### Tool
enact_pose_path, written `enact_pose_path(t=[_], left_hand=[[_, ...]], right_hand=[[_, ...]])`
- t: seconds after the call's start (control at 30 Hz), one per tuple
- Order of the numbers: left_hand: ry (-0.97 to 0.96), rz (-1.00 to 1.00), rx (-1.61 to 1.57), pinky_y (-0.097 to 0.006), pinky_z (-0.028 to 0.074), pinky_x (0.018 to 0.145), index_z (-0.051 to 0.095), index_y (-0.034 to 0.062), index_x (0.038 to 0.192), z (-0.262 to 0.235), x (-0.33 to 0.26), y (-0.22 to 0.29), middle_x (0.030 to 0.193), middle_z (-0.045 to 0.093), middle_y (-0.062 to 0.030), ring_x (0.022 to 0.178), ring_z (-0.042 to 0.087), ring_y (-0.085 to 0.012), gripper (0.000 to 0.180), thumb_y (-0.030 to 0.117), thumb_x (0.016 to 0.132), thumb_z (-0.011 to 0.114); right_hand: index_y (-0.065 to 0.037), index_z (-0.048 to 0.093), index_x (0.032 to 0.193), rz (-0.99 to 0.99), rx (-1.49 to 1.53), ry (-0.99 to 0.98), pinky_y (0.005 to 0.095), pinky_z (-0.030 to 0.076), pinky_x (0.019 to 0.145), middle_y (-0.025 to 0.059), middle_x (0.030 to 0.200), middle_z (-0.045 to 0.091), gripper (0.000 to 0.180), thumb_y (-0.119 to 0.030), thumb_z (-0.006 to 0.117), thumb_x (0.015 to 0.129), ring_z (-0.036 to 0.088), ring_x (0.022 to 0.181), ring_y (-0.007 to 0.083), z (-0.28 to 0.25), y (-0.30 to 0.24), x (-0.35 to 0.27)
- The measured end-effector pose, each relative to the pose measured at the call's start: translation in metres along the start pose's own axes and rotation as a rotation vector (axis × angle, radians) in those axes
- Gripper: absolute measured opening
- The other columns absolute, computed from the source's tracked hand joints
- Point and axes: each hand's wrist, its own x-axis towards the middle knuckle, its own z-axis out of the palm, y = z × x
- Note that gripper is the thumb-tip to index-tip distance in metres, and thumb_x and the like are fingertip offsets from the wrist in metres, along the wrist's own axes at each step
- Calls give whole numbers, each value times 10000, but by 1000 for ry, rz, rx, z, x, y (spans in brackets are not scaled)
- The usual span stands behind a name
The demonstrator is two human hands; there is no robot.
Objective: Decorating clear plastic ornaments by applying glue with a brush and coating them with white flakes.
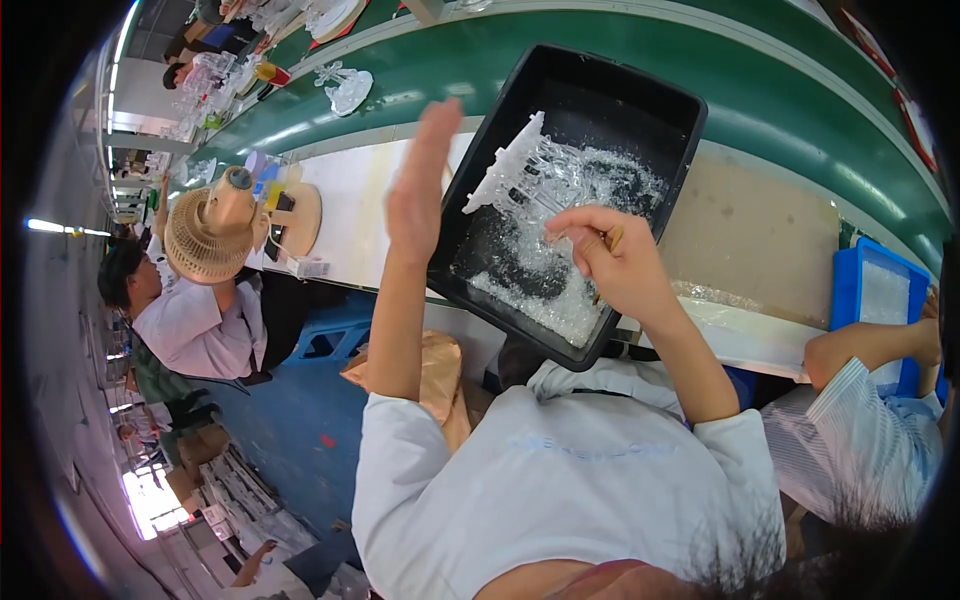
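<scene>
A black rectangular tray [683, 130] sits tilted in view before me, with loose clear bits [545, 305] scattered over its bottom. Across its left side lies a frosty white piece with clear, rod-like prongs [512, 165]. My right hand [625, 265] is over the tray, thumb and fingers pinched together. A thin brownish stick-like thing [615, 237] shows at its fingers, and the prongs reach close to the fingertips; whether the hand grips them too is unclear. My left hand [420, 185] is raised beside the tray's left rim, fingers stretched out and slightly blurred, holding nothing.
A beige fan [212, 225] stands on the worktop to the left, near a seated person. Clear ornaments [345, 88] rest on the green shelf [430, 75] behind. At the right are a blue bin [848, 285] and another person's arm. A brown bag [440, 375] is below the worktop.
</scene>
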Motion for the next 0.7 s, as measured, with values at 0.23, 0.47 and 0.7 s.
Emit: enact_pose_path(t=[0.23, 0.47, 0.7], left_hand=[[-318, -476, 788, -431, 162, 1224, 296, -51, 1525, 1, -6, 7, 1610, 267, -224, 1507, 236, -336, 896, 639, 955, 307], [-318, -231, 350, -366, 229, 1201, 406, -14, 1490, 4, -16, -8, 1540, 420, -178, 1451, 359, -276, 599, 387, 1050, 344], [-124, -752, 1063, -401, 376, 1101, 404, -44, 1466, -29, -17, -17, 1340, 563, -322, 1305, 518, -432, 667, 457, 1027, 429]], right_hand=[[2, 693, 1110, 3, -100, -52, 203, 402, 568, 28, 961, 703, 254, 36, 478, 978, 468, 614, 49, -1, -7, 0], [13, 689, 1119, 1, -42, -50, 201, 404, 560, 35, 934, 707, 235, 16, 492, 990, 480, 612, 49, -2, 0, -3], [14, 681, 1129, -55, 65, 73, 198, 366, 512, 53, 889, 704, 205, -35, 526, 1004, 455, 568, 34, -21, 2, 1]])
